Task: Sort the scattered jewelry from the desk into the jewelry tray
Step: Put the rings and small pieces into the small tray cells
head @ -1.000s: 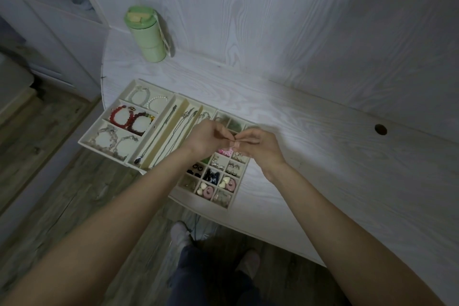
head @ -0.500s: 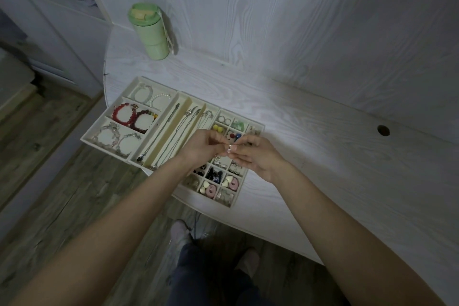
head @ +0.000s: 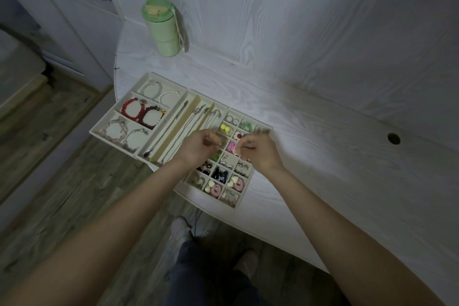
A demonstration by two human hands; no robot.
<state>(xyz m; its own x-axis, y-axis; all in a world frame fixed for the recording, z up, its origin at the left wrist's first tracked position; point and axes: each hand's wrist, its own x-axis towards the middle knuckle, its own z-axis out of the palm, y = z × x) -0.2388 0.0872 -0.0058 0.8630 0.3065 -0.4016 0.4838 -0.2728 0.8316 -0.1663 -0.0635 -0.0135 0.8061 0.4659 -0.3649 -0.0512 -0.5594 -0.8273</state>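
The cream jewelry tray (head: 244, 190) lies at the desk's front left edge in three sections. Bracelets (head: 142, 113) fill the left section, necklaces (head: 173, 129) the middle one, and small earrings and beads the grid on the right. My left hand (head: 196, 149) and my right hand (head: 260, 154) hover over the grid a short way apart, both blurred, with their fingers curled. My right fingertips pinch a small silver piece (head: 239, 154). My left fingertips look pinched on another tiny piece, too blurred to make out.
A green lidded bottle (head: 162, 30) stands at the back left against the wall. The white wood-grain desk (head: 335, 181) stretches right of the tray, with a cable hole (head: 393, 138) near the wall. Wooden floor and my feet show below the desk edge.
My hands were joined at the fingertips around one small silver piece over the grid. They have since pulled apart, the left going left and the right going right.
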